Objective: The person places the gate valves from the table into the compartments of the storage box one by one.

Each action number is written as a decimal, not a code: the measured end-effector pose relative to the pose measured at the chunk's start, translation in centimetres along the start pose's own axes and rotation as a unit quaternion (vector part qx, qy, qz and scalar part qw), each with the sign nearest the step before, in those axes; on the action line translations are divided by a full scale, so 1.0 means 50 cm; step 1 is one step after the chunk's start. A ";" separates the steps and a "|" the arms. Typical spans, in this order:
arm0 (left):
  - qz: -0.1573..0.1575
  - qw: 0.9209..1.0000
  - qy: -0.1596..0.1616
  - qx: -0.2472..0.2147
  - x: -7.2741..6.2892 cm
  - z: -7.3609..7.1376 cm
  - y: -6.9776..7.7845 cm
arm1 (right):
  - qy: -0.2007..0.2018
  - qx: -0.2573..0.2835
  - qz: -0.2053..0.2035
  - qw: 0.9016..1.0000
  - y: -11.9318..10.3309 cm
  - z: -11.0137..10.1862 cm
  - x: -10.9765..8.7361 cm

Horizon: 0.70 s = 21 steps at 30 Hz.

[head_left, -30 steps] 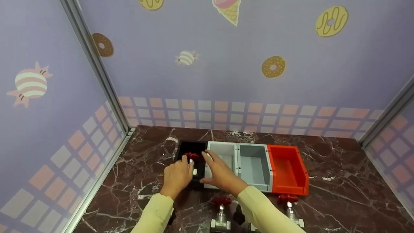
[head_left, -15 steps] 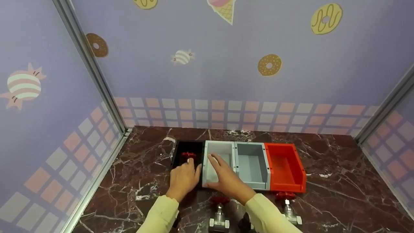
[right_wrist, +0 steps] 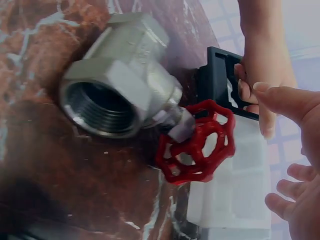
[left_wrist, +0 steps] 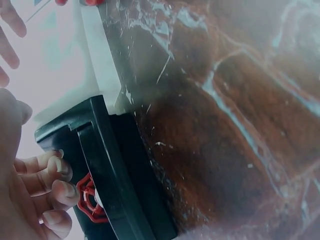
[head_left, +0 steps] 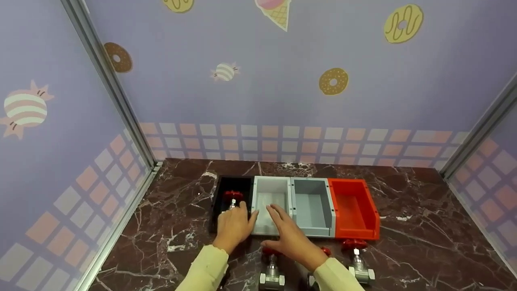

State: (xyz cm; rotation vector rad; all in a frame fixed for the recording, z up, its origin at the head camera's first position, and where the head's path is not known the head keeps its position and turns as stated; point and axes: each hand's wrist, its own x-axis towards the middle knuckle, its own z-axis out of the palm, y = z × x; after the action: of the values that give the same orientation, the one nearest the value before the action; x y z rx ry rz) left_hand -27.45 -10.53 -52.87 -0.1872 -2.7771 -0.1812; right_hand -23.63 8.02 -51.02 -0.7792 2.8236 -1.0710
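A gate valve with a red handwheel (head_left: 233, 195) stands inside the black bin (head_left: 217, 202) at the left end of the row. My left hand (head_left: 235, 226) is over that bin's front right side, its fingers loosely bent and holding nothing. In the left wrist view its fingertips (left_wrist: 65, 192) lie close to the red handwheel (left_wrist: 92, 200); whether they touch cannot be told. My right hand (head_left: 291, 238) hovers with relaxed fingers near the front of the white bin (head_left: 272, 184), holding nothing. A second valve (right_wrist: 120, 85) sits below it on the marble surface.
Grey (head_left: 310, 202) and red (head_left: 352, 208) bins continue the row rightward. In front of them stand more red-wheeled valves, one at the left (head_left: 272, 275) and one at the right (head_left: 359, 270), plus another partly behind my right arm. Patterned walls enclose the marble counter (head_left: 177, 226).
My left hand has drawn back from the valve in the black bin, moving right and toward me. My right hand has also come nearer, leaving the white bin's middle.
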 end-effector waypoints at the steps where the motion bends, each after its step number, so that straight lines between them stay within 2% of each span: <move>1: -0.002 1.000 -0.003 0.000 0.001 0.001 0.002 | -0.002 0.003 0.003 1.000 0.001 0.002 -0.003; 14: -0.029 0.999 -0.020 -0.003 0.011 0.010 0.022 | -0.020 -0.003 0.010 1.000 0.006 0.029 -0.045; 21: -0.035 0.999 -0.007 0.008 0.016 0.017 0.028 | -0.019 -0.008 0.011 1.000 0.005 0.038 -0.069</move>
State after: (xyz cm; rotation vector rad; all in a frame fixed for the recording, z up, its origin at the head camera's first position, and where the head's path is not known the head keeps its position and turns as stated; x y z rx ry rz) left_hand -28.27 -8.91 -53.25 -0.0878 -2.7997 -0.1746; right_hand -20.34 8.58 -53.15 -0.7579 2.8071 -1.0198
